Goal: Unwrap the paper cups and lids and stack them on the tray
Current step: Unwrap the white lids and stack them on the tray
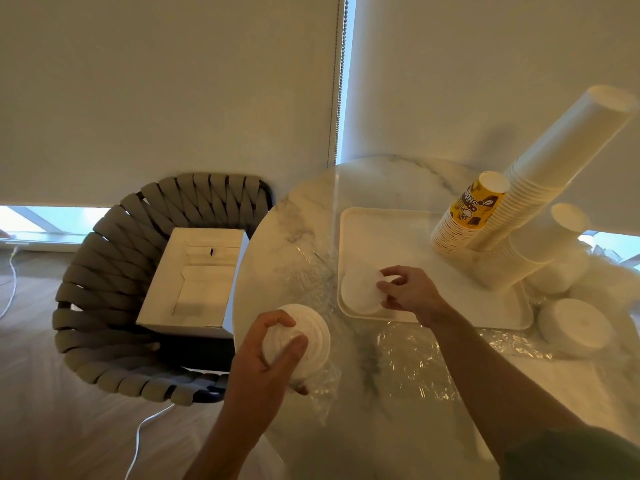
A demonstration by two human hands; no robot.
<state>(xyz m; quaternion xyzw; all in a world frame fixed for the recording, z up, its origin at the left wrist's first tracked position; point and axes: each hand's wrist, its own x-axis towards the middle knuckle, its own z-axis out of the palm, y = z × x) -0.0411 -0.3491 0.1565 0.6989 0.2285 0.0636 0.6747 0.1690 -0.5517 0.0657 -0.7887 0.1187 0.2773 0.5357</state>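
Now lids [360,292] under right grip [403,289] — tray [450,306].

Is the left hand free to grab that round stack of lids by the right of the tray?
Probably not: the left hand already grips a stack of lids, and the right arm crosses between.

tall cup stack [568,161]: we see its top cut by the right edge | yellow cup [476,202]: print too blurred to read | lids [298,341]: partly behind our left hand [266,362]
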